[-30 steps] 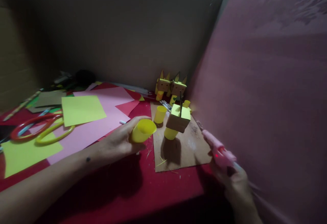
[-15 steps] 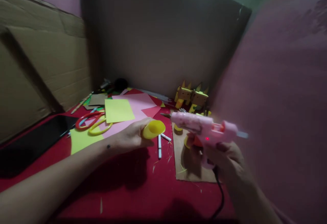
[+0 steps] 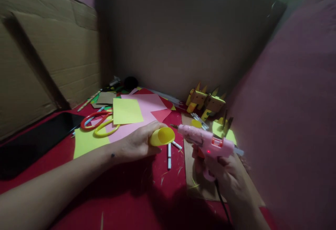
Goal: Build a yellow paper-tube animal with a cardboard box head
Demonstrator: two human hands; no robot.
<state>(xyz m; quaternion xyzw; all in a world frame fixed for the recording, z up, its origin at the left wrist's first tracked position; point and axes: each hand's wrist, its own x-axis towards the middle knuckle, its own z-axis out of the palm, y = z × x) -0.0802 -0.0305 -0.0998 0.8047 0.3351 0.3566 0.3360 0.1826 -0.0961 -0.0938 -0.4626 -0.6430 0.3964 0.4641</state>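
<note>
With the left hand wrapped around a yellow paper tube and the right hand clamped on the pink glue gun, whose nozzle seems nearly touching, hot glue could burn fingers.

Pink glue gun lifted off the cardboard, nozzle brought close beside yellow paper tube, view shifted left.
</note>
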